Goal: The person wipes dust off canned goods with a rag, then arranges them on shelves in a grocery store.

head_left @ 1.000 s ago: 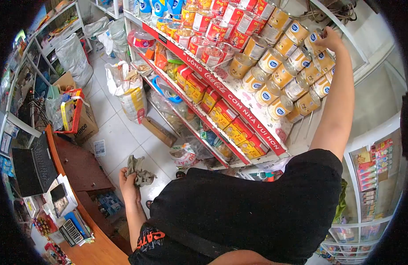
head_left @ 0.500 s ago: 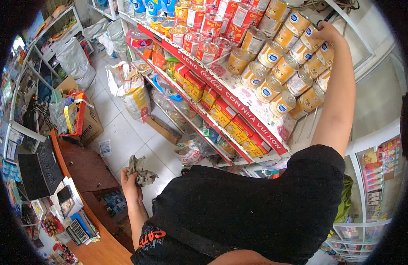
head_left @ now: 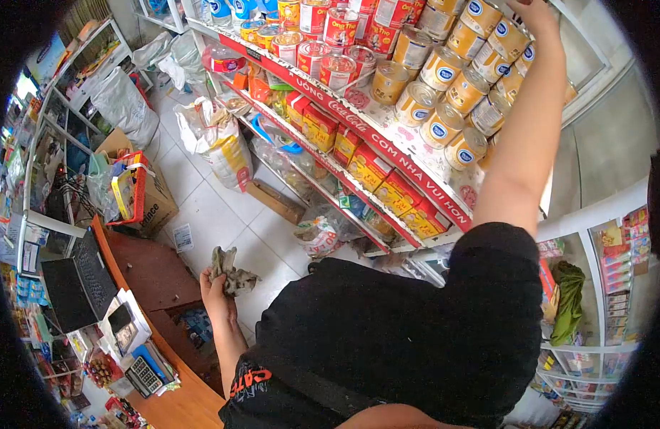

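A crumpled grey cloth is pinched in my left hand, held low over the tiled floor at the left of my body. My right arm stretches up to the shelf at the upper right. My right hand is at the top edge of the view, just above stacked yellow-and-white cans with blue labels. Its fingers are partly cut off by the frame, so I cannot make out whether they grip anything. The forearm covers some of the cans on the right.
Red cans stand left of the yellow ones. Yellow-and-red boxes fill the shelf below. A filled sack and a cardboard box are on the floor. A desk at the left bears a laptop and a calculator.
My right hand has moved up, farther from the nearer cans, to the top edge of the view. The whole view has shifted slightly. My left hand still holds the cloth.
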`<state>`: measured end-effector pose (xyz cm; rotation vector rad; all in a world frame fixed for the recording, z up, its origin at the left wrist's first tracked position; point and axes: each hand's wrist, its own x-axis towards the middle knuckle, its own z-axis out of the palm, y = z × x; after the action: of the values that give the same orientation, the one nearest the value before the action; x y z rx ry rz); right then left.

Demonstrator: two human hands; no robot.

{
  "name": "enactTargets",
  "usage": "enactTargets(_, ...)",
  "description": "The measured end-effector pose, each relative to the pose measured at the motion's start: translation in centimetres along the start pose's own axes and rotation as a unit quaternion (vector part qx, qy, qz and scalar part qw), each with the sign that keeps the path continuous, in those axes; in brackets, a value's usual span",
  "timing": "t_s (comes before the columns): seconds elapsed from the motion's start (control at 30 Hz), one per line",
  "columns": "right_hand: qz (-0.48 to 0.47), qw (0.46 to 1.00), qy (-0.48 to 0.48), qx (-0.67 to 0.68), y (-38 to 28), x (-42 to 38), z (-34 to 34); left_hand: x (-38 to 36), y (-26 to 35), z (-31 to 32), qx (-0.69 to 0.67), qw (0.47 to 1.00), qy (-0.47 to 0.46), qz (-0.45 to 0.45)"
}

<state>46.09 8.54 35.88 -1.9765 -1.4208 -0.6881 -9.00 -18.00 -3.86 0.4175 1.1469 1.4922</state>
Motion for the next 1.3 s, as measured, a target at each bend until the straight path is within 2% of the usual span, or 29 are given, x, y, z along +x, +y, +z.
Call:
enactTargets(0.03,-0.033,0.997,0.007,0.076,-0.9,-1.4,0.6,-0.1,0.3,0.1,-0.001,1.0,-0.004,-0.001)
enactTargets(0.1,-0.068,0.989,-0.111,0.064,-3.4,-4.4,2.5,0.2,0.2,-0.6,-0.017,1.0,-0.001,0.007)
enactTargets(0.17,-0.103,0.975,-0.187,0.054,-3.6,-6.0,8.5,-0.4,0.9,-0.2,-0.021,1.0,0.007,0.008)
enactTargets(0.23,-0.15,0.965,-0.21,-0.041,-5.0,-8.1,12.3,-0.5,1.1,-1.0,-0.005,1.0,0.01,0.016)
enactTargets(0.33,-0.179,0.965,-0.186,-0.043,-6.5,-10.6,14.8,-0.8,1.3,-1.9,0.004,1.0,0.016,0.02)
enactTargets(0.43,-0.115,0.972,-0.148,-0.143,-8.1,-12.3,15.5,-1.4,1.6,-2.8,0.01,0.999,0.03,0.023)
enactTargets(0.57,-0.098,0.974,-0.126,-0.162,-8.8,-12.9,15.7,-2.7,2.4,-2.6,0.012,0.997,0.064,0.028)
enactTargets(0.67,-0.095,0.979,-0.137,-0.121,-9.0,-12.8,14.8,-3.1,1.8,-3.7,0.021,0.996,0.078,0.034)
enactTargets(0.7,-0.1,0.979,-0.147,-0.103,-8.1,-12.2,15.9,-3.3,1.7,-3.5,-0.012,0.996,0.085,0.034)
enactTargets(0.73,-0.109,0.978,-0.156,-0.082,-7.1,-11.1,17.7,-4.0,2.1,-3.1,0.013,0.995,0.094,0.024)
enactTargets(0.8,-0.162,0.978,-0.121,-0.041,-5.7,-11.2,19.1,-4.6,2.5,-3.0,0.069,0.989,0.128,0.021)
enactTargets(0.83,-0.181,0.979,-0.091,-0.029,-6.4,-12.5,17.7,-4.5,1.9,-3.7,0.048,0.991,0.119,0.027)
enactTargets(0.87,-0.114,0.984,-0.105,-0.085,-8.9,-13.6,15.4,-4.1,1.1,-4.5,0.027,0.993,0.111,0.036)
enactTargets(0.93,-0.142,0.974,-0.085,-0.154,-7.0,-12.7,18.0,-4.2,1.3,-4.9,0.075,0.991,0.11,0.018)
enactTargets(0.97,-0.097,0.976,-0.132,-0.145,-11.1,-14.7,12.6,-4.1,1.1,-5.1,0.062,0.992,0.105,0.021)
enactTargets(1.03,-0.171,0.98,-0.043,-0.094,-9.2,-14.3,14.2,-3.8,0.7,-5.6,0.071,0.994,0.088,0.01)
enactTargets(1.1,-0.216,0.976,0.011,-0.025,-9.6,-14.7,13.9,-3.5,0.8,-5.6,0.109,0.987,0.105,0.056)
enactTargets(1.17,-0.236,0.971,0.014,0.035,-11.4,-15.9,11.0,-3.4,1.3,-5.0,0.156,0.979,0.105,0.08)
enactTargets(1.27,-0.295,0.934,-0.024,0.2,-15.4,-19.6,7.4,-1.9,0.1,-5.5,0.203,0.97,0.01,0.135)
enactTargets(1.3,-0.297,0.904,-0.075,0.299,-17.6,-21.7,5.5,-1.3,0.0,-5.2,0.312,0.928,0.039,0.199)
